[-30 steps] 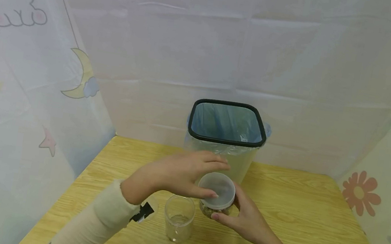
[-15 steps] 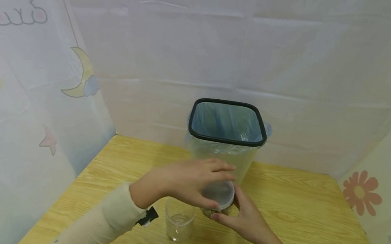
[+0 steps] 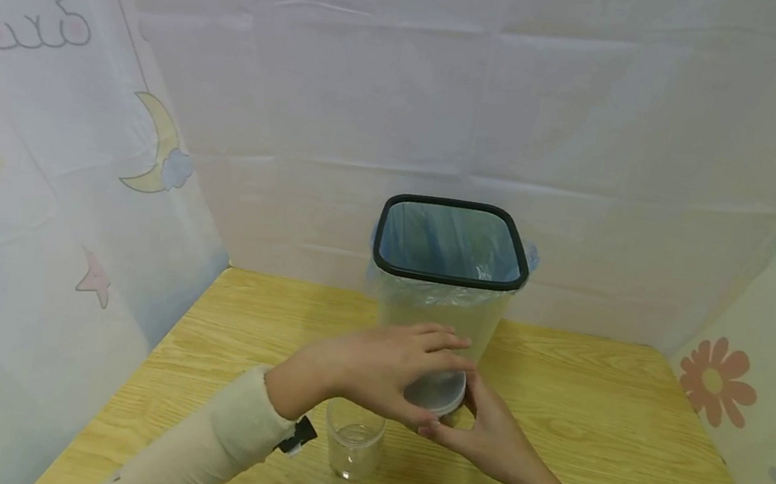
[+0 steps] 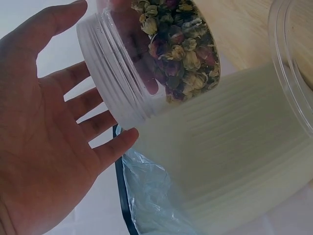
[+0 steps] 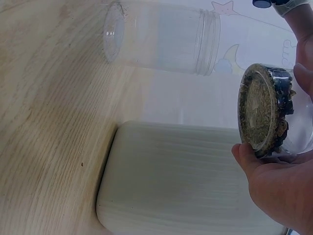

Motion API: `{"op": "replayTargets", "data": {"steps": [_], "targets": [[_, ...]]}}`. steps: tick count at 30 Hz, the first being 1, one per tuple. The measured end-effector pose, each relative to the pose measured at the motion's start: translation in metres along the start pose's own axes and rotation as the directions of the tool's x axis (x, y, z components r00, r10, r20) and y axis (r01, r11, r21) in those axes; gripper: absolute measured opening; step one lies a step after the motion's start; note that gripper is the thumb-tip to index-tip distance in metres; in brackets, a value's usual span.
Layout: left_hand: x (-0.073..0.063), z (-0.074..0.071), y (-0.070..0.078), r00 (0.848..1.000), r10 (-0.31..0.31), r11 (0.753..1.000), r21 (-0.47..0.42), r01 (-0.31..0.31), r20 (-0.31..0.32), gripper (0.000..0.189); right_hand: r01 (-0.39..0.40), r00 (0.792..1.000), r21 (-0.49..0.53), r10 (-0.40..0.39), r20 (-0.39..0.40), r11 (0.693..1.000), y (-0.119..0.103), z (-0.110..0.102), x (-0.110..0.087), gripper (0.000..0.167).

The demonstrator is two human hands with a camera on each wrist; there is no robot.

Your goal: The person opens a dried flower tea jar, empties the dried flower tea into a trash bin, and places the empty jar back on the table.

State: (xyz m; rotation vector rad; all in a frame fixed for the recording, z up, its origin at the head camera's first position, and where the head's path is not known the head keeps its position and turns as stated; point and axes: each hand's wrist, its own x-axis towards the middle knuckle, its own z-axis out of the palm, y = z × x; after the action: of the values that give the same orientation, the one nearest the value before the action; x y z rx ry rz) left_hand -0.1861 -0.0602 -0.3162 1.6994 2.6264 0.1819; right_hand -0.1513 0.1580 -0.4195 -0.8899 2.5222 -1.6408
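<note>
Right hand (image 3: 490,437): grip holds jar (image 5: 266,112), raised off tabletop (image 3: 592,440) in front of bin (image 3: 450,279). Left hand (image 3: 384,367): grip wide, fingers spread around lid (image 4: 107,76); firm contact cannot be confirmed. Left wrist view: dried buds (image 4: 188,56) visible through jar wall. Right wrist view: jar base and second jar (image 5: 164,38), complete; head view: left hand hides its mouth.

Soft, even, rather dim light fills the head view, leaving a pale glare spot on the counter (image 3: 584,439). Both wrist views look hazy; the left fingers (image 4: 113,149) show dark against bright background.
</note>
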Motion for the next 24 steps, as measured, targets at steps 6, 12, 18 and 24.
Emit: {"op": "replayTargets", "data": {"steps": [6, 12, 18, 24], "targets": [[0.0002, 0.0028, -0.0006, 1.000, 0.001, 1.000, 0.001, -0.001, 0.018, 0.074, 0.017, 1.000, -0.002, -0.017, 0.000, 1.000, 0.0005, 0.0007, 0.0002, 0.094], [0.0007, 0.0054, -0.0027, 1.000, 0.019, 1.000, 0.017, -0.019, 0.008, 0.073, 0.016, 1.000, 0.008, -0.016, -0.003, 1.000, 0.0006, 0.0008, 0.0002, 0.094], [0.0015, 0.0059, -0.0026, 1.000, 0.022, 1.000, 0.017, -0.022, -0.007, 0.072, 0.010, 1.000, 0.014, -0.010, 0.000, 1.000, 0.0009, 0.0000, 0.0000, 0.091], [0.0020, 0.0055, -0.0018, 1.000, 0.022, 1.000, 0.012, -0.022, -0.007, 0.072, 0.009, 1.000, 0.012, -0.009, -0.003, 1.000, 0.0022, -0.0001, -0.0005, 0.090]]}}
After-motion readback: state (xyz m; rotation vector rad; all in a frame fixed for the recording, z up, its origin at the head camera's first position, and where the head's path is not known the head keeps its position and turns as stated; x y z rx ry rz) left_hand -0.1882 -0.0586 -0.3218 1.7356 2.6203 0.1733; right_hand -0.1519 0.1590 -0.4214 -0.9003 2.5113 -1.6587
